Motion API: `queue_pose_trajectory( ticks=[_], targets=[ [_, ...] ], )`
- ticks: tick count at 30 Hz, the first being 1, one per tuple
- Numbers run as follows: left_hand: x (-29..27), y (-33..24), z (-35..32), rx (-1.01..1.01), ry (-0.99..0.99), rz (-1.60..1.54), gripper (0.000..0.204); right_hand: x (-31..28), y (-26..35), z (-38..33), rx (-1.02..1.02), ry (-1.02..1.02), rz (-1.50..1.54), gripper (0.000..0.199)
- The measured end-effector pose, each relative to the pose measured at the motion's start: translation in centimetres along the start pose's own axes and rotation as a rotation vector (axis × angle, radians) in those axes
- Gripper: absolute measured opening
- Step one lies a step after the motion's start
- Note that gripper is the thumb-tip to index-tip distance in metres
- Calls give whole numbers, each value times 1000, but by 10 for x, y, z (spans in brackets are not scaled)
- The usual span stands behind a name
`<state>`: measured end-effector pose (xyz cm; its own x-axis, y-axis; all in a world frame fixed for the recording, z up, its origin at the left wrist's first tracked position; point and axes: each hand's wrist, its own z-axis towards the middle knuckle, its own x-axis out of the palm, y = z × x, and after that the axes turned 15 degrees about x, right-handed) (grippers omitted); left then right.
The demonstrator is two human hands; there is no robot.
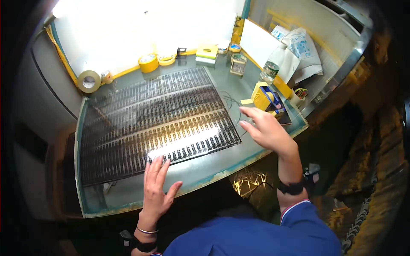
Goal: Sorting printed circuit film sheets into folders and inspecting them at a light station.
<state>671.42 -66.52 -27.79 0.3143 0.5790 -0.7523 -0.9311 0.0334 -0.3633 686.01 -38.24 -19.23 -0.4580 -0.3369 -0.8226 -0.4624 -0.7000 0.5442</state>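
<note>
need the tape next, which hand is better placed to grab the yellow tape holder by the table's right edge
Right. The right hand hangs open just beside the yellow tape holder, while the left hand lies flat on the table's near edge, far across.

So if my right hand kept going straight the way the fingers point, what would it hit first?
Probably the yellow tape dispenser: your right hand is raised, fingers aimed up and left toward it. Height is unclear, so it might pass over.
</note>
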Motion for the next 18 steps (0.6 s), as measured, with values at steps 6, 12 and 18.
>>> queue_pose_trajectory(
  ticks=[6, 12, 18],
  targets=[
    [-19, 34, -40, -206, -187, 396, 46, 52, 4, 107, 195, 166, -361, 51],
    [-24, 41, -65, -351, -302, 415, 38, 107, -20, 195, 567, 18, -225, 73],
    [-22, 40, -58, -400, -357, 416, 29, 128, -73, 254, 724, -163, -380, 67]
  ],
)
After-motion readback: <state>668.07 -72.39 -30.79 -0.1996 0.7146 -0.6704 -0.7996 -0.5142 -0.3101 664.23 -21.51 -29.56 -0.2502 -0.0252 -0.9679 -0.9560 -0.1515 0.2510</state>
